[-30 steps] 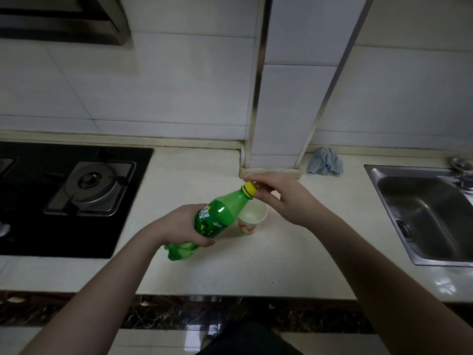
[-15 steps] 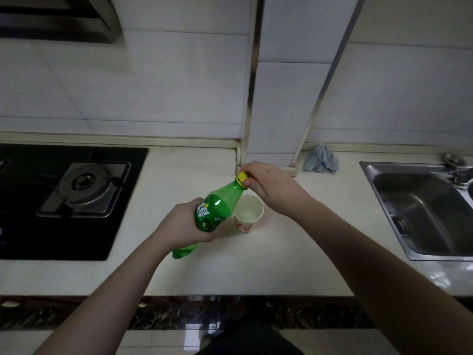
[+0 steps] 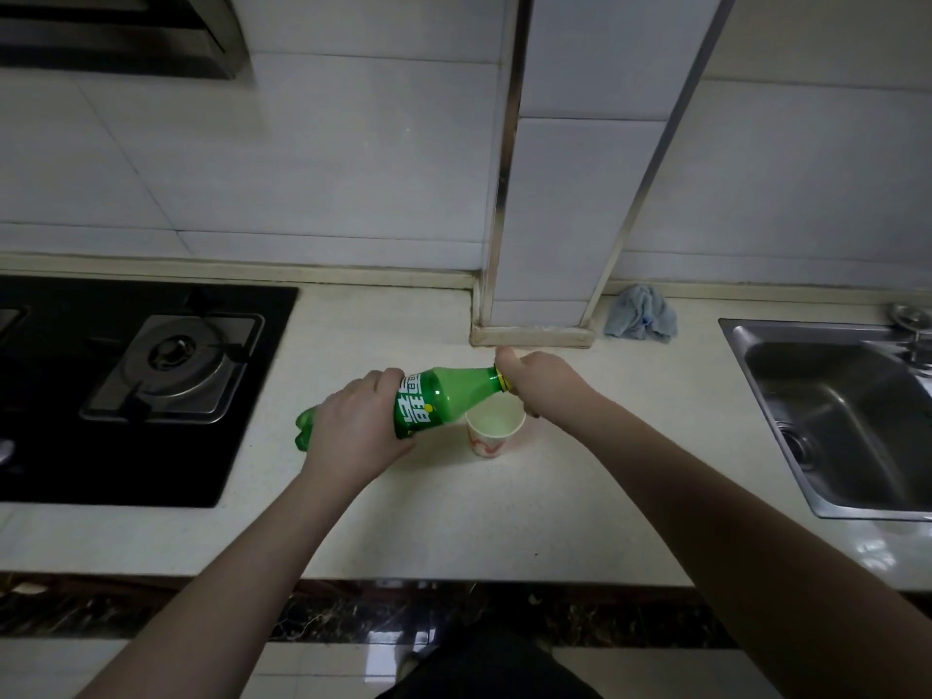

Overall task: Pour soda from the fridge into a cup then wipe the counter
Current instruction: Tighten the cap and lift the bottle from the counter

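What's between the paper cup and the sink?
Just bare counter, apart from the person's right forearm reaching across above it. The head view shows nothing standing between the cup and the sink.

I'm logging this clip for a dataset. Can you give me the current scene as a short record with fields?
left hand: grips the green bottle round its body
right hand: curled round the yellow cap
bottle: tilted nearly flat, neck towards the cup, cap on
cup: upright on the counter, below the bottle's neck
cloth: crumpled by the wall, left of the sink
stove: at the left
stage: opening, nothing poured yet
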The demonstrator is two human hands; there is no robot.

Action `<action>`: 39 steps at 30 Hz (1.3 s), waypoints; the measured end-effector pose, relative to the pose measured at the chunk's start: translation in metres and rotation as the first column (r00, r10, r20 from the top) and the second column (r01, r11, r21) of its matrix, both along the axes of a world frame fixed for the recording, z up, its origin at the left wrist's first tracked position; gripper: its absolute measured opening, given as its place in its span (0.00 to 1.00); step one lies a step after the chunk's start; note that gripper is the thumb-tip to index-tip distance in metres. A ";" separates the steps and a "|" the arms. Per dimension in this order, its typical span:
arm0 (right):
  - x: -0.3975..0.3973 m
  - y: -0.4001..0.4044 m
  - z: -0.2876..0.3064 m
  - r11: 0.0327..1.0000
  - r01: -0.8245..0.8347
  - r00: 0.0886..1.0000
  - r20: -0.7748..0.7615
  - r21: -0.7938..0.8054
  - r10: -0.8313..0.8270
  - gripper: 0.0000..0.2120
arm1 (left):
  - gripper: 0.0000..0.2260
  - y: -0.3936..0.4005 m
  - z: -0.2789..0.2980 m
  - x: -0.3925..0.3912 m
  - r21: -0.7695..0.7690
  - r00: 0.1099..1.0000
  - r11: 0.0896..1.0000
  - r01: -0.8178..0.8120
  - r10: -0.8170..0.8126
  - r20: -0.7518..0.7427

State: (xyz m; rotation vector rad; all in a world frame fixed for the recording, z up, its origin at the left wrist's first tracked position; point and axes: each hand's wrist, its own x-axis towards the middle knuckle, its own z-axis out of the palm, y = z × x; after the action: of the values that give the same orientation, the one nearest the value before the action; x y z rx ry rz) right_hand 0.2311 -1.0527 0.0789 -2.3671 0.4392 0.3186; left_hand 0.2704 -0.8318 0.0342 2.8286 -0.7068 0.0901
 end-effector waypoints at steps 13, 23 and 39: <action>0.000 -0.001 -0.010 0.878 -0.125 0.830 0.435 -0.463 0.348 0.22 | 0.23 0.002 -0.004 0.014 -0.160 0.876 0.985 0.065 -0.133 -0.464; 0.027 0.007 -0.013 0.969 -0.009 0.947 0.310 -0.248 0.088 0.23 | 0.31 -0.005 -0.012 0.018 -0.085 0.987 0.994 -0.070 0.057 -0.152; 0.030 0.011 -0.014 0.997 -0.018 0.922 0.388 0.075 -0.012 0.30 | 0.22 -0.004 -0.023 0.028 -0.499 0.846 0.813 -0.301 -0.015 -0.533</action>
State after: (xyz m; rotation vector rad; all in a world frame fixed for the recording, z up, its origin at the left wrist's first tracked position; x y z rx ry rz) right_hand 0.2616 -1.0418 0.0645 -2.2806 0.2285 -0.1347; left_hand 0.2983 -0.8361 0.0112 2.1628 -0.2613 -0.3679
